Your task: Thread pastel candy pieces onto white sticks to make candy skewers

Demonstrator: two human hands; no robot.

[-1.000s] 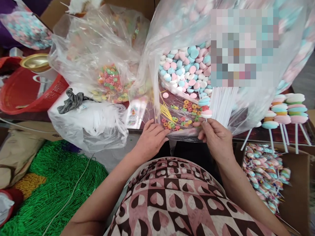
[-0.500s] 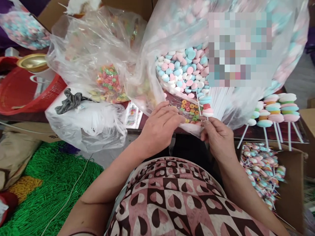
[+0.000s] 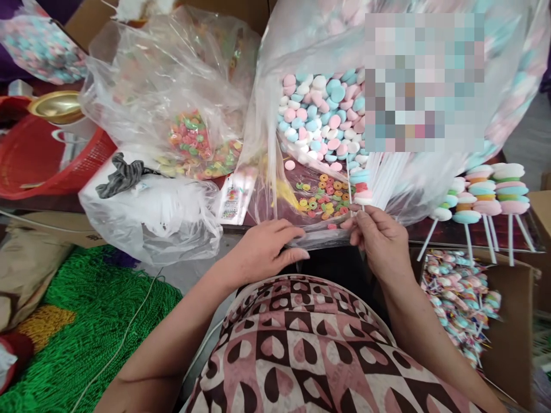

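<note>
My right hand pinches the lower end of a marshmallow skewer, a white stick with blue, white, red and pink pieces on it. Another thin white stick stands beside it, also by those fingertips. At the near table edge my left hand has thumb and fingers apart, by the rim of a clear plastic bag; whether it touches the plastic I cannot tell. Colourful gummy rings lie between and beyond the hands. Behind them, pastel marshmallows show at the mouth of a large clear bag.
Finished-looking marshmallow skewers rest at the table's right edge, above a carton of wrapped ones. White sticks lie near my right hand. Leftward are a bag of white sticks, bagged gummy rings and a red basket.
My left hand has moved left and toward my body, and its fingers have parted. More gummy rings and tabletop show. My right hand keeps holding the skewer in nearly the same place.
</note>
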